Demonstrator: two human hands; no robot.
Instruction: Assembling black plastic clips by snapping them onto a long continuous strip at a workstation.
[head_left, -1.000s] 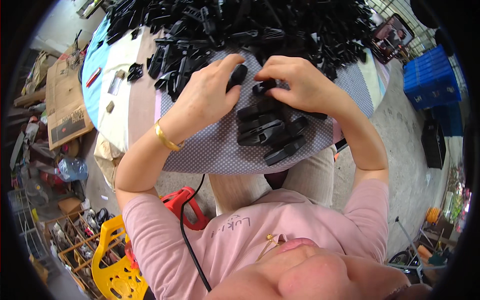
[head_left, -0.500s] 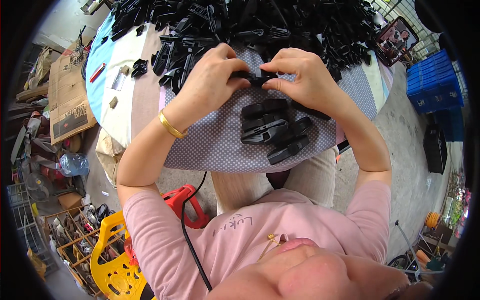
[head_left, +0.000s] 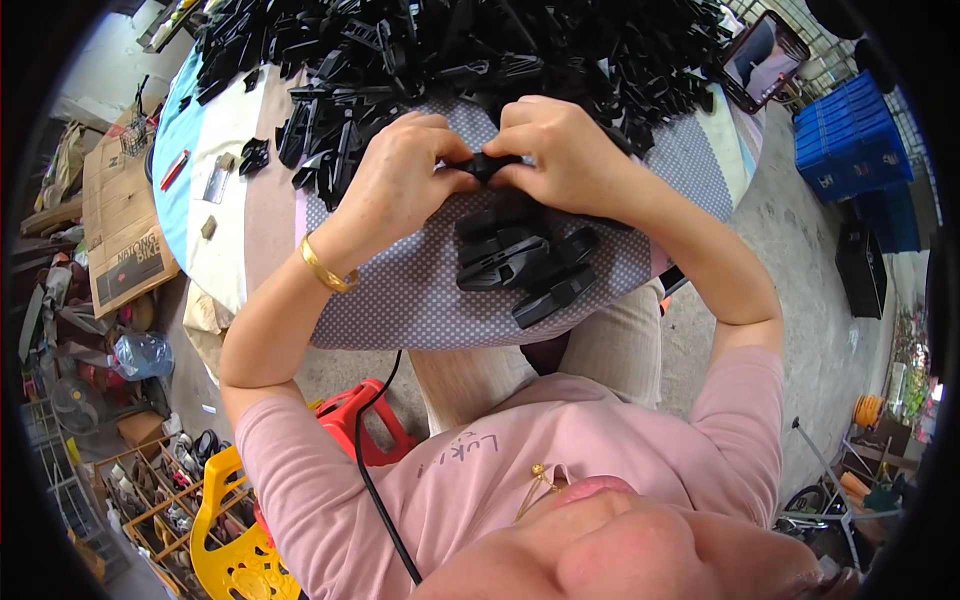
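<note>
Between my two hands is a small black plastic part (head_left: 484, 167), pinched from both sides and mostly covered by fingers. My left hand (head_left: 408, 165), with a gold bangle at its wrist, grips the part's left end between thumb and forefinger. On the other end my right hand (head_left: 555, 160) is closed the same way. Just below, on the dotted cloth, lies a small group of chunky black plastic pieces (head_left: 505, 262), side by side. Beyond my hands a big heap of black plastic parts (head_left: 440, 50) spreads over the far side of the table.
The round table has a striped, dotted cloth (head_left: 390, 310). At its left lie a red pen (head_left: 175, 170) and small brown lumps (head_left: 208, 227). A phone (head_left: 765, 62) stands at the right edge. Blue crates (head_left: 850, 140) are stacked right; a red stool (head_left: 365, 425) and yellow chair (head_left: 225, 540) sit lower left.
Both hands have drawn closer together on the black part, leaving less of it showing. The whole view has shifted slightly, so the table appears further left.
</note>
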